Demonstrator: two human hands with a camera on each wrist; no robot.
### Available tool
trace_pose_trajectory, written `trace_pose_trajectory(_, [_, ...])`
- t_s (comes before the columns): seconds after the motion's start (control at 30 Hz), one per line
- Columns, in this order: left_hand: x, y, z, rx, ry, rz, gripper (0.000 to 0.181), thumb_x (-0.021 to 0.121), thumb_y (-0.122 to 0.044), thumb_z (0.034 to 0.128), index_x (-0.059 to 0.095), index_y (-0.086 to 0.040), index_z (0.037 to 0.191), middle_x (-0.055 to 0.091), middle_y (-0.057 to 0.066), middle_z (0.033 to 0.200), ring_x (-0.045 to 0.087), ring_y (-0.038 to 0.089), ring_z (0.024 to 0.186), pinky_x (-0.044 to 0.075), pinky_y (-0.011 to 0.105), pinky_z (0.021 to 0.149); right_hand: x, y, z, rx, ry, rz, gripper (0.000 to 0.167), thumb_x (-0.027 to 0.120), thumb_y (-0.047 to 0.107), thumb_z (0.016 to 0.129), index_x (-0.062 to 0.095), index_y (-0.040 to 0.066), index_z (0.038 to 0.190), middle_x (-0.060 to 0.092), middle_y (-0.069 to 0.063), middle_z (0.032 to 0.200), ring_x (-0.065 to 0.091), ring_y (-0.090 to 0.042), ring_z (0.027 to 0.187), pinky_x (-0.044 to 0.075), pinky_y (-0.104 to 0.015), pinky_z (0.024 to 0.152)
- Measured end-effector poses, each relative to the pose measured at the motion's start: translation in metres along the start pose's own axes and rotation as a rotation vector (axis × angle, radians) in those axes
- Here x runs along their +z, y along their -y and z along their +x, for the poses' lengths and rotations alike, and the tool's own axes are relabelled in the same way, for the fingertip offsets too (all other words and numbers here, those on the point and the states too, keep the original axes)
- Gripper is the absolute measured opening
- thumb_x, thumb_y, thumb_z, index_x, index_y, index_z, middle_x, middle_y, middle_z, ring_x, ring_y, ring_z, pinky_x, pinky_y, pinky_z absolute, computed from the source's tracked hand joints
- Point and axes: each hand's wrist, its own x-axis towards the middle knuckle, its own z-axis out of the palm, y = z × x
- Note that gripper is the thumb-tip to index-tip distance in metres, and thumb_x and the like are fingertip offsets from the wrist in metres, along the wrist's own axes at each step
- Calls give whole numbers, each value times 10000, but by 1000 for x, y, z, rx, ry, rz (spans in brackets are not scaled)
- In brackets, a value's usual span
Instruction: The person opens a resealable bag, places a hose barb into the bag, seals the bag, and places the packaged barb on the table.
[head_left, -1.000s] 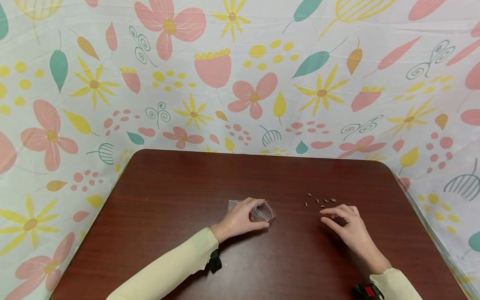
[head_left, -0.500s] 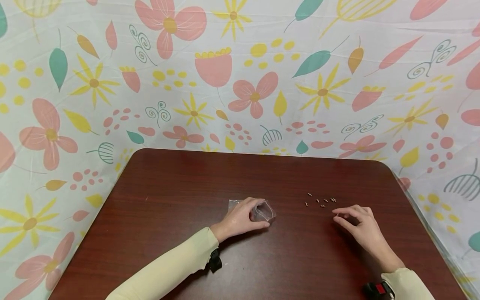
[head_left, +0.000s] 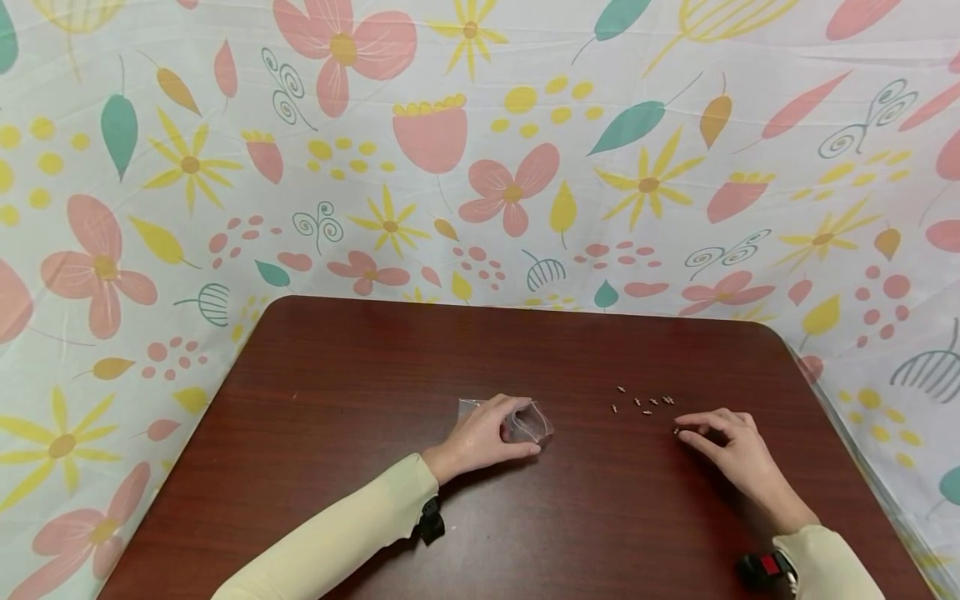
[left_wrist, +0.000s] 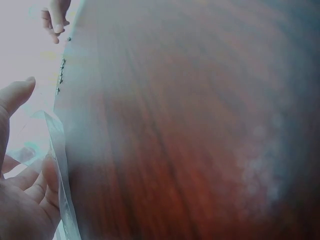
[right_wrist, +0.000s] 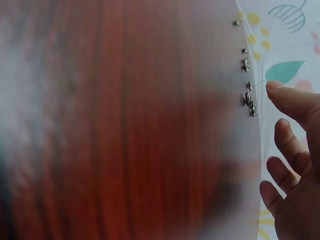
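My left hand (head_left: 483, 437) holds a clear plastic zip bag (head_left: 531, 425), its mouth spread towards the right between thumb and fingers. In the left wrist view the film of the bag (left_wrist: 62, 165) runs alongside the fingers. My right hand (head_left: 731, 450) is low over the table at the right, thumb and index finger slightly apart. A tiny metal piece (head_left: 677, 431) sits right at their tips; whether they touch it cannot be told. Several similar metal pieces (head_left: 647, 412) lie scattered just left of that hand. In the right wrist view those small pieces (right_wrist: 247, 98) look silvery and knobbly.
Both hands work above a dark reddish-brown table (head_left: 360, 358) with rounded far corners. A flower-patterned cloth (head_left: 480, 167) hangs behind it and along the sides. Black straps with small devices (head_left: 431, 521) are on the wrists.
My right hand has moved to the right, away from the scattered pieces, uncovering the metal piece now at its fingertips. My left hand and the bag have stayed put.
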Motion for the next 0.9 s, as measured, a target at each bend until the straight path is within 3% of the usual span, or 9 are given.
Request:
trace_pose_trajectory(0.4, [-1,-1,0,1,-5,-6,734,847,-468,862,585,-177,1483,633,35,1298,566,21,782,472,207,677,1,-12,1,-11,30,-40,220,852,56,844,809,163,1032,615,87,845,379,-164,962,292,-300,779])
trace_pose_trajectory(0.73, [0,1,1,9,2,9,732,837,-470,872,575,-178,1490,628,31,1297,556,2,776,473,193,676,4,-14,5,-61,11,-71,226,863,38,818,813,173,992,612,96,826,351,-44,916,279,-303,772])
trace_pose_trajectory(0.9, [0,1,1,0,9,1,733,835,-473,874,571,-187,1495,624,25,1297,559,0,771,474,194,671,7,-15,6,-89,-5,-71,249,869,7,791,810,178,963,617,91,822,361,-44,907,278,-302,768])
